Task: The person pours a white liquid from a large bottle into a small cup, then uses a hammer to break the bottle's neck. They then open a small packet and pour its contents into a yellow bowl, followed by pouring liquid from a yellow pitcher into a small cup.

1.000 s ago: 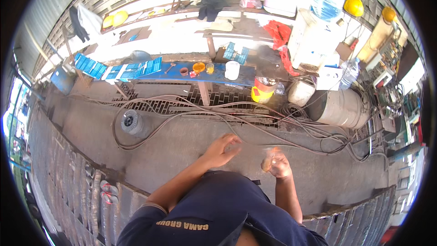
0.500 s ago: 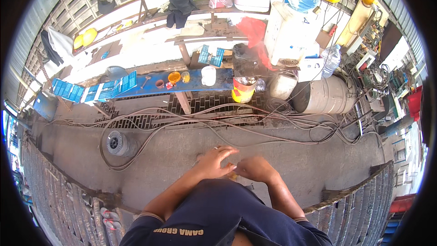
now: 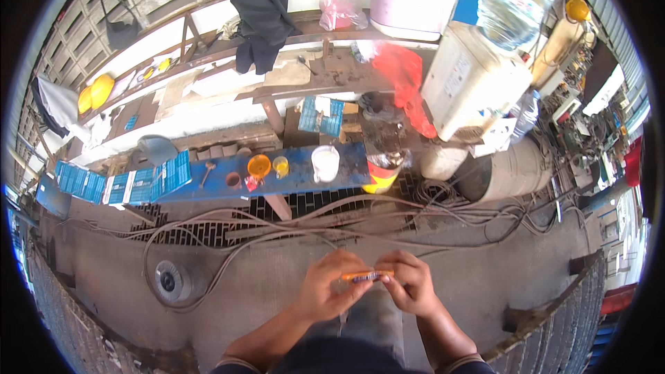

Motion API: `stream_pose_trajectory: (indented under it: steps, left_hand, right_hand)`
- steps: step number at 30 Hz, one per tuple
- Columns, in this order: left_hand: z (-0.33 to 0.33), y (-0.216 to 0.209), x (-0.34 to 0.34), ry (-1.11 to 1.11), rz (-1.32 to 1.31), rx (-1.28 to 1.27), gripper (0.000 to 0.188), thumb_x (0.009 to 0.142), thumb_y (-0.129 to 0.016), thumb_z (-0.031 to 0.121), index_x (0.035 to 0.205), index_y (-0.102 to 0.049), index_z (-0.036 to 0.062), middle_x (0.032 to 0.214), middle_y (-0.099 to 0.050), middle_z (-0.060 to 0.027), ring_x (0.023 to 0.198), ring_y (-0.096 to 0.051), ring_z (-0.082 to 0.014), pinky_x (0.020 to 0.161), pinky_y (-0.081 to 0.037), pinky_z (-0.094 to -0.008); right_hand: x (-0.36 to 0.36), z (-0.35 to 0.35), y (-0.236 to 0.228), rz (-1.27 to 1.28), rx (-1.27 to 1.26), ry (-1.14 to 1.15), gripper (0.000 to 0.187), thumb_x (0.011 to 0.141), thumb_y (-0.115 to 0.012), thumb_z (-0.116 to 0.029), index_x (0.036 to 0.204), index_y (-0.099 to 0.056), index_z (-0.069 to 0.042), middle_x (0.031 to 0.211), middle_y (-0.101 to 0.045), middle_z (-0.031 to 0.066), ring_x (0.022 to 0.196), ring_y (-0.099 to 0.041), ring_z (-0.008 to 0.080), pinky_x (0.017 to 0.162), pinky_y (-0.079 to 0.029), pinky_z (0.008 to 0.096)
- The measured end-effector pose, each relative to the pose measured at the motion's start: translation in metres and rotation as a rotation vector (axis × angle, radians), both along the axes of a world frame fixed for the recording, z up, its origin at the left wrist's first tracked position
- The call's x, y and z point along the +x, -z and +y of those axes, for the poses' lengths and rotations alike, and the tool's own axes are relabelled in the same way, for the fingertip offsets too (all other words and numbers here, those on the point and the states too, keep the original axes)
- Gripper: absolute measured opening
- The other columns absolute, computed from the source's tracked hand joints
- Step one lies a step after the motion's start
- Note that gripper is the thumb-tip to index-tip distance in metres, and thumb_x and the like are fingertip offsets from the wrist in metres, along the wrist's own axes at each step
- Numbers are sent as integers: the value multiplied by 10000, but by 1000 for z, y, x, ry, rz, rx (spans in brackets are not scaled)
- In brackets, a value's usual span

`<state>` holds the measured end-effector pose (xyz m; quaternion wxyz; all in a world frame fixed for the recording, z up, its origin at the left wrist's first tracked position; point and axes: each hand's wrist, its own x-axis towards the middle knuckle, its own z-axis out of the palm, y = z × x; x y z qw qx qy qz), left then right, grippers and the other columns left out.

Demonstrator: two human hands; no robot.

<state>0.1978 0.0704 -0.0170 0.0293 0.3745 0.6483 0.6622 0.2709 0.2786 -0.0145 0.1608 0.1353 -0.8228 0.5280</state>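
Note:
A small flat orange packet with dark markings is stretched between my two hands, in front of my body. At its left end, the fingers and thumb of my left hand pinch it. My right hand grips the other end, with the thumb below and the fingers curled above. What the packet contains is hidden.
Ahead stands a blue bench with a white mug, an orange cup and blue cartons. Long cables snake over the floor. A wire spool lies left, a yellow-red bucket ahead, and a metal drum right.
Both hands have come up and forward, away from my shirt. The orange packet now shows plainly between them, where it was mostly hidden. My view has tilted up toward the bench.

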Motion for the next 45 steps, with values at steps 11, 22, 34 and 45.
stream_pose_trajectory:
  steps: [11, 22, 34, 45]
  left_hand:
    - [57, 101, -249, 153, 269, 736, 140, 815, -870, 141, 870, -769, 219, 1114, -646, 19, 1044, -616, -237, 865, -525, -419]
    - [83, 100, -302, 112, 228, 921, 149, 820, -885, 232, 929, -788, 261, 1136, -659, 56, 1144, -590, -239, 954, -466, -453]
    - [24, -65, -242, 253, 96, 669, 52, 844, -838, 84, 873, -798, 100, 959, -734, -48, 935, -684, -258, 826, -537, -399]
    - [-43, -233, -30, -139, 475, 490, 58, 727, -795, -11, 737, -756, 31, 758, -744, -77, 698, -729, -193, 605, -599, -297]
  right_hand:
    - [-270, 28, 31, 656, 194, -332, 340, 702, -835, -128, 1042, -814, -114, 1024, -690, 53, 816, -639, 208, 658, -550, 313]
    - [-323, -8, 16, 516, -161, 88, 243, 612, -902, -150, 838, -821, -181, 866, -620, 11, 703, -593, 171, 545, -473, 280]
    - [-268, -19, -49, 752, -398, -343, 225, 724, -913, -243, 722, -707, -152, 652, -616, 43, 663, -602, 193, 530, -423, 305]
    - [-104, -140, -142, 1137, -936, -354, 264, 889, -707, -107, 671, -600, -5, 716, -611, 77, 459, -562, 173, 395, -507, 288]
